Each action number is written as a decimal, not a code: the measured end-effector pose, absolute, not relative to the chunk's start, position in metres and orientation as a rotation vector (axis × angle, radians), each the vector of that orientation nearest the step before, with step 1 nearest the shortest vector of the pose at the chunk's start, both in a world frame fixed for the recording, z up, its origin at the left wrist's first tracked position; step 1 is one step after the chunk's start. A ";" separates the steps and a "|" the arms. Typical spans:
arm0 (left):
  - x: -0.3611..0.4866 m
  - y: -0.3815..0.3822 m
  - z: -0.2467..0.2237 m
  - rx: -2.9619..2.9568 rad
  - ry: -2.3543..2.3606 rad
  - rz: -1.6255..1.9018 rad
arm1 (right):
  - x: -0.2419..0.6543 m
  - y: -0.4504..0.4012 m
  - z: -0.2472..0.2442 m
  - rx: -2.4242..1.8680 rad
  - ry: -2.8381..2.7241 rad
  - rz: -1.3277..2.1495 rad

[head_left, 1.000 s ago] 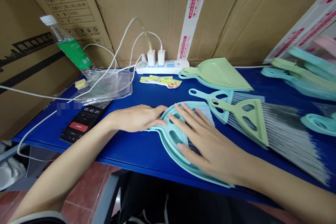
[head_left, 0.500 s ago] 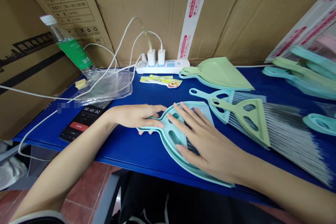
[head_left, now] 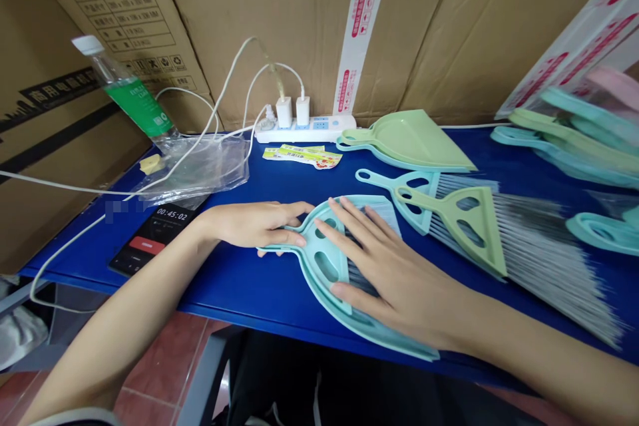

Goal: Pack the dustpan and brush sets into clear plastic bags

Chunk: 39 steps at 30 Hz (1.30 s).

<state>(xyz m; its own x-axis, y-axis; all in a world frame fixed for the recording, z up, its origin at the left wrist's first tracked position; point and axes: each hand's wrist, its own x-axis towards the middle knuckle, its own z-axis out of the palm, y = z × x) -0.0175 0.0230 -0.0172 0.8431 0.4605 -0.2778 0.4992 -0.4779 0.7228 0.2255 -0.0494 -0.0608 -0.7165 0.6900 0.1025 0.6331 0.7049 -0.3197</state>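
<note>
A light blue dustpan [head_left: 319, 293] lies near the table's front edge, its handle pointing left. Nested in it is a light blue brush [head_left: 327, 261] with grey bristles, partly covered by a hand. My left hand [head_left: 259, 225] grips the handle end, thumb on top and some fingers underneath. Spread flat over the brush and pan is my right hand [head_left: 394, 273], fingers apart. Just to the right, a green brush [head_left: 462, 219] overlaps another blue brush [head_left: 424, 203], both with long grey bristles. Behind them a green dustpan [head_left: 414, 140] is stacked on a blue one.
On the blue table [head_left: 224, 293] are a phone [head_left: 154, 233], a plastic bag [head_left: 204, 170], a tilted bottle [head_left: 134, 103], sachets [head_left: 304, 155] and a power strip [head_left: 324, 128] with white cables. More blue and green pieces [head_left: 564, 136] lie at right. Cardboard stands behind.
The whole view has shifted slightly, with objects a little further left. Both hands keep nearly the same hold and place on the dustpan and brush.
</note>
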 end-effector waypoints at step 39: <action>-0.022 0.028 -0.008 2.570 1.020 0.284 | 0.256 -0.003 -0.046 -0.908 -2.528 -0.038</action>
<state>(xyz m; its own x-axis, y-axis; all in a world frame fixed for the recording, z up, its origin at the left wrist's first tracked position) -0.0225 0.0276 -0.0085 0.7190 0.6930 0.0529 0.6205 -0.6744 0.4003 0.2565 -0.0032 -0.0461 -0.6812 0.5973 0.4234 0.6099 0.7828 -0.1231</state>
